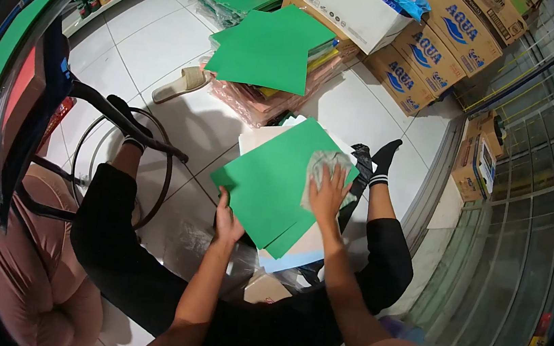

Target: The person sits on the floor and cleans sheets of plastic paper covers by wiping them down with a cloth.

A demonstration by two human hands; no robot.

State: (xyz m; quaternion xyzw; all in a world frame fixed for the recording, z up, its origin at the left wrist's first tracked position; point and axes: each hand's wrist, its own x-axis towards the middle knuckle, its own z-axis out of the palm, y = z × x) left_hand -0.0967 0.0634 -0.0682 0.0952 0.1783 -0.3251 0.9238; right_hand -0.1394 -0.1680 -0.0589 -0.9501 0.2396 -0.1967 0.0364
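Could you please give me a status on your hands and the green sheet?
Left hand at lower-left edge of green sheet. Right hand spread on pale cloth, atop it. Other sheets beneath. Nothing else on its visible top.

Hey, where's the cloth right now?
In the head view, the cloth is just right of centre, under the person's right hand, on the right-hand part of the top green sheet.
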